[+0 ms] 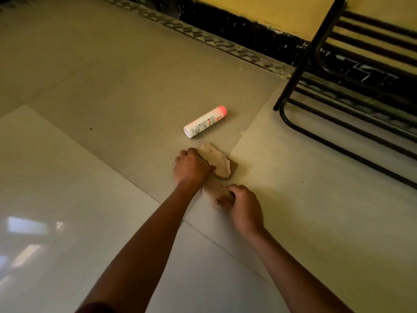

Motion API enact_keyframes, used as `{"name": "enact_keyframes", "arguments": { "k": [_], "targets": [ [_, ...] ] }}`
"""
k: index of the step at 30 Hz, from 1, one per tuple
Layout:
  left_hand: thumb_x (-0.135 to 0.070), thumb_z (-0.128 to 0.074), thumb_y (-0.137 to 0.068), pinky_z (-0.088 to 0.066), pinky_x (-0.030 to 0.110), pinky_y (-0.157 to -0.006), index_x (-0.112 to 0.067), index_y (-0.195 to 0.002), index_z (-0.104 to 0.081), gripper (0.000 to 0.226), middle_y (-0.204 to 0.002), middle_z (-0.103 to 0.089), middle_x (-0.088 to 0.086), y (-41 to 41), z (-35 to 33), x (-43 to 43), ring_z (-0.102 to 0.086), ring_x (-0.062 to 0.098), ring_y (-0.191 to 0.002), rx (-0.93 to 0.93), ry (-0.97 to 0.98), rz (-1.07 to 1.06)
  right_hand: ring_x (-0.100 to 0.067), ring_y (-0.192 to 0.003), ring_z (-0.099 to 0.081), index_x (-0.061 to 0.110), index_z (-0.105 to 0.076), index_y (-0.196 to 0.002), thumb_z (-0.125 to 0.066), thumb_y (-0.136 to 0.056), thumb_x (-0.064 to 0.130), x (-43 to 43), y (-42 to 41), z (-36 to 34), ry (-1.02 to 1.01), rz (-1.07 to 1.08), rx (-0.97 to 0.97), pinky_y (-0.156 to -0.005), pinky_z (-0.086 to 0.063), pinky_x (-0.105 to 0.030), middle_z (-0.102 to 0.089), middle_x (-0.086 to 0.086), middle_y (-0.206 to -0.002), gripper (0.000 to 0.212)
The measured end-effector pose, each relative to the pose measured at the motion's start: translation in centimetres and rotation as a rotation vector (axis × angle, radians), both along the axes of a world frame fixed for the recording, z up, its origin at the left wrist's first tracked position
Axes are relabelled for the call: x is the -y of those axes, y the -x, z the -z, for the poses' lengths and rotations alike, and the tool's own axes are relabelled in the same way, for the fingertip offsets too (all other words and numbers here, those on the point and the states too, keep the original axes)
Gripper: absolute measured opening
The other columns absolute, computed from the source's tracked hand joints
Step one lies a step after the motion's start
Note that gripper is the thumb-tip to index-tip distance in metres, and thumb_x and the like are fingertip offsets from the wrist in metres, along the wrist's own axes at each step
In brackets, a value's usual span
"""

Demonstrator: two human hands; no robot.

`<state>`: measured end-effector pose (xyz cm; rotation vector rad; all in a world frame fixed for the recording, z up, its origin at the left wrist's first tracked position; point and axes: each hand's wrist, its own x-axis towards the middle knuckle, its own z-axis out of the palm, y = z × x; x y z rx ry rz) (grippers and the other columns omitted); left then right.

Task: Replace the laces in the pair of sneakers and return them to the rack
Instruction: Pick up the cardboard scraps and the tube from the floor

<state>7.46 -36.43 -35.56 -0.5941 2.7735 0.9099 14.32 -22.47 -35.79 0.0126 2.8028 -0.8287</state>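
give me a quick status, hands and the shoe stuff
Left hand and right hand both gripping a tan shoe-like thing on the floor. Laces not visible. Spray can lying beyond it, apart. Rack at right looks bare.

White spray can [205, 122] with pink cap lying on its side on pale floor tiles [67, 177], well apart from yellow wall [259, 10] with black skirting [237, 35] and patterned border strip [203, 35] along the base
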Motion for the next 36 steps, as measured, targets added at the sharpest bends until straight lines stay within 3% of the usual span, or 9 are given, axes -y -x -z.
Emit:
{"name": "enact_keyframes", "arguments": {
  "k": [3,9,16,21,24,27,31,33,36],
  "targets": [
    [-0.038,-0.080,-0.066,-0.046,0.041,-0.091,-0.006,-0.122,-0.046,0.073,-0.121,-0.051,0.015,1.1,0.1,0.4,-0.050,0.032,-0.113,0.038,-0.083,-0.036,-0.023,-0.076,-0.054,0.017,-0.057,-0.078,-0.062,-0.088,0.029,-1.3,0.7,-0.5,0.075,0.115,-0.105,-0.056,-0.026,-0.030,-0.056,-0.004,-0.083,0.016],
    [-0.016,-0.067,-0.083,-0.048,0.034,-0.068,-0.015,-0.099,-0.053,0.021,-0.089,-0.063,0.009,1.0,-0.5,0.5,-0.060,0.028,-0.082,-0.105,-0.476,-0.032,-0.018,-0.109,-0.049,0.004,-0.066,-0.088,-0.072,-0.081,0.017,-2.0,3.4,-1.4,0.252,0.130,-0.189,-0.081,-0.031,-0.011,-0.053,-0.008,-0.117,0.016],
    [-0.004,-0.055,-0.091,-0.047,0.018,-0.066,-0.018,-0.088,-0.058,0.014,-0.078,-0.063,0.001,1.5,-3.6,0.2,-0.055,0.011,-0.069,0.073,-0.696,0.390,-0.007,-0.070,-0.058,0.022,-0.050,-0.109,-0.078,-0.074,0.018,-3.6,2.9,-1.7,0.451,0.242,-0.039,-0.052,-0.040,-0.008,-0.063,0.005,-0.086,0.045],
    [-0.016,-0.054,-0.091,-0.040,0.033,-0.094,-0.009,-0.121,-0.059,0.031,-0.127,-0.057,0.012,6.1,-2.3,0.2,-0.054,0.028,-0.111,-0.351,0.004,0.189,-0.010,-0.083,-0.058,0.013,-0.059,-0.111,-0.069,-0.084,0.013,-5.9,1.8,-2.0,0.451,0.231,0.021,-0.056,-0.039,-0.005,-0.064,0.001,-0.101,0.029],
    [-0.027,-0.050,-0.093,-0.015,0.043,-0.115,-0.010,-0.146,-0.024,0.061,-0.151,-0.023,0.017,9.1,-1.3,0.8,-0.021,0.036,-0.139,-0.148,0.295,0.222,-0.011,-0.084,-0.061,0.016,-0.059,-0.099,-0.069,-0.083,0.009,-7.2,1.2,-1.8,0.497,0.262,0.010,-0.065,-0.046,-0.012,-0.066,0.000,-0.096,0.020],
    [-0.033,-0.053,-0.092,-0.023,0.048,-0.109,-0.010,-0.147,-0.013,0.072,-0.143,-0.035,0.018,10.4,-0.5,0.8,-0.034,0.038,-0.131,0.013,0.383,0.256,-0.018,-0.091,-0.065,0.016,-0.060,-0.100,-0.068,-0.082,0.006,-8.1,0.6,-2.0,0.568,0.307,0.013,-0.073,-0.050,-0.023,-0.069,-0.002,-0.099,0.022],
    [-0.026,-0.056,-0.089,-0.036,0.044,-0.096,-0.003,-0.134,-0.034,0.055,-0.130,-0.044,0.020,9.7,-0.2,-0.8,-0.043,0.037,-0.119,-0.020,0.386,0.228,-0.016,-0.094,-0.061,0.018,-0.057,-0.105,-0.065,-0.085,0.006,-9.2,-0.1,-2.6,0.572,0.342,-0.034,-0.069,-0.044,-0.013,-0.066,-0.001,-0.104,0.025],
    [-0.029,-0.059,-0.087,-0.042,0.042,-0.090,-0.001,-0.125,-0.043,0.049,-0.120,-0.051,0.020,8.8,-0.6,-2.4,-0.049,0.036,-0.112,-0.084,0.231,0.179,-0.016,-0.101,-0.058,0.013,-0.055,-0.113,-0.061,-0.089,0.010,-9.7,-0.3,-2.9,0.562,0.381,-0.067,-0.071,-0.041,-0.009,-0.063,-0.002,-0.110,0.025],
    [-0.022,-0.066,-0.083,-0.049,0.027,-0.066,-0.003,-0.103,-0.060,0.027,-0.080,-0.062,0.009,6.5,-2.9,-6.3,-0.059,0.028,-0.076,-0.081,-0.544,0.109,-0.018,-0.104,-0.057,0.011,-0.053,-0.118,-0.055,-0.093,0.014,-11.0,-0.5,-3.8,0.586,0.523,-0.079,-0.076,-0.042,-0.021,-0.061,-0.003,-0.115,0.025]
  ]
}}
